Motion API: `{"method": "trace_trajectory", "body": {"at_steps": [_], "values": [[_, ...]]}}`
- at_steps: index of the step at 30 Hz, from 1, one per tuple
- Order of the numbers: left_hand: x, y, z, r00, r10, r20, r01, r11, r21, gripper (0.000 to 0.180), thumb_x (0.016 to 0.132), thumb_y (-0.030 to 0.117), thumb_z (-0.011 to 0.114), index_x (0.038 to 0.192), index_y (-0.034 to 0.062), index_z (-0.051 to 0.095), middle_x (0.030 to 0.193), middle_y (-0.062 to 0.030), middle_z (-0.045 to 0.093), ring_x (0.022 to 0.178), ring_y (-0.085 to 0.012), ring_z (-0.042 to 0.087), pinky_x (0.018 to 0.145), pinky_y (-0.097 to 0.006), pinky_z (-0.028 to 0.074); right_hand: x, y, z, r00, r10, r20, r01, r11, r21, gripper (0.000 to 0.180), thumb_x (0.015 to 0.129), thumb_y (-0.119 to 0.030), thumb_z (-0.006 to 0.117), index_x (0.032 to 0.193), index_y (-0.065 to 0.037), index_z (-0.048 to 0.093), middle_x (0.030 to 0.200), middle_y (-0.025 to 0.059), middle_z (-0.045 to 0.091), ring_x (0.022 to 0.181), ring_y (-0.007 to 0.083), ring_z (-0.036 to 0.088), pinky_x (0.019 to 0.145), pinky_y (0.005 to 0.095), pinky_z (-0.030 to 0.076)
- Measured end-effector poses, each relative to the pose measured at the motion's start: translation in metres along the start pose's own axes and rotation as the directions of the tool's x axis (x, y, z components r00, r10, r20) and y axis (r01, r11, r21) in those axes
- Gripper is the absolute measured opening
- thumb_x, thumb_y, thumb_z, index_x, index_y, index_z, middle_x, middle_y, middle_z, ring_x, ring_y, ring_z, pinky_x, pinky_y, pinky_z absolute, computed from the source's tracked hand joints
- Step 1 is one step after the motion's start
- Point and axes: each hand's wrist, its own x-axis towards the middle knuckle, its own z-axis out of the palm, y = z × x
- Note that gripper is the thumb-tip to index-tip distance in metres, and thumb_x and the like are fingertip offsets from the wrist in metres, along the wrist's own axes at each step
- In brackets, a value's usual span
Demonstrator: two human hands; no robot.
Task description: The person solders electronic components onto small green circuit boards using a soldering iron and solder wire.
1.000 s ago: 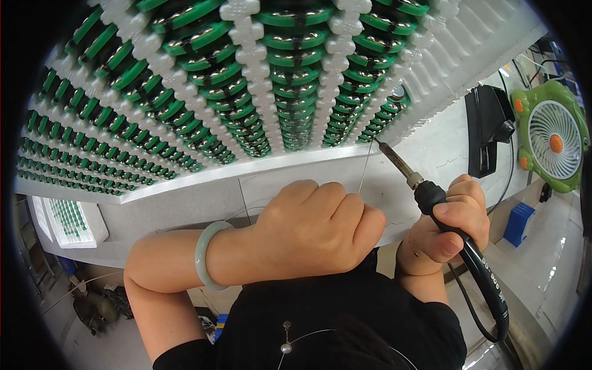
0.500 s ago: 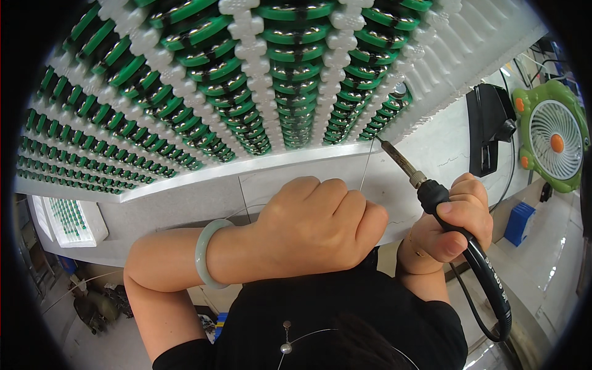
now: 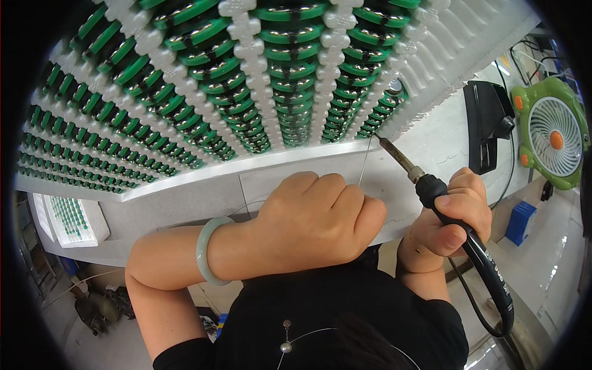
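My right hand (image 3: 457,213) is wrapped round the black handle of a soldering iron (image 3: 410,171). The iron slants up to the left, its tip at the near end of the rightmost row of green round parts (image 3: 376,120). These parts have shiny metal faces and stand on edge in a white foam tray (image 3: 246,161). A thin solder wire (image 3: 365,161) runs from my closed left hand (image 3: 320,216) up to the iron's tip. The fingers of that fist are turned away, so the grip on the wire is hidden.
Right of the tray stands a black iron holder (image 3: 482,126), with a green fan (image 3: 555,140) beyond it. A blue bin (image 3: 521,222) sits lower right. At the far left lies a smaller white tray (image 3: 92,225) of green parts. The iron's black cord (image 3: 472,302) loops beside my right arm.
The iron's tip and the upper end of the solder wire have shifted slightly up and left, along the end of the row. Both hands keep their grip.
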Motion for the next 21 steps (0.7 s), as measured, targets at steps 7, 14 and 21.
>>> {"method": "trace_trajectory", "body": {"at_steps": [7, 14, 21], "values": [[0.001, -0.001, -0.002, 1.000, 0.011, 0.028, -0.011, 1.000, 0.017, 0.020, 0.053, 0.006, 0.058, 0.055, 0.0114, 0.039, 0.052, 0.0014, 0.031, 0.044, -0.0113, 0.034, 0.037, -0.023, 0.024, 0.002, -0.002, -0.001, 0.999, 0.009, -0.047, -0.008, 1.000, 0.019, 0.047, 0.084, -0.047, 0.046, 0.065, -0.004, 0.047, 0.049, 0.0000, 0.033, 0.045, 0.0115, 0.028, 0.043, 0.0246, 0.020], [0.001, -0.002, -0.001, 0.999, 0.021, 0.034, -0.021, 1.000, 0.002, 0.020, 0.056, 0.004, 0.059, 0.055, 0.0107, 0.040, 0.052, 0.0011, 0.032, 0.044, -0.0114, 0.034, 0.037, -0.023, 0.024, 0.005, 0.001, -0.008, 0.995, 0.005, 0.100, -0.005, 1.000, -0.004, 0.039, 0.082, -0.045, 0.050, 0.074, -0.007, 0.053, 0.049, -0.0002, 0.039, 0.045, 0.0143, 0.035, 0.040, 0.0261, 0.026], [0.002, 0.003, -0.015, 0.996, 0.043, 0.073, -0.042, 0.999, -0.016, 0.016, 0.058, 0.004, 0.059, 0.057, 0.0088, 0.043, 0.052, 0.0005, 0.033, 0.043, -0.0116, 0.034, 0.035, -0.024, 0.022, 0.002, 0.000, -0.020, 0.990, -0.065, -0.123, 0.077, 0.993, 0.092, 0.042, 0.085, -0.046, 0.045, 0.071, -0.007, 0.050, 0.047, 0.0002, 0.037, 0.043, 0.0132, 0.033, 0.040, 0.0255, 0.024]]}}
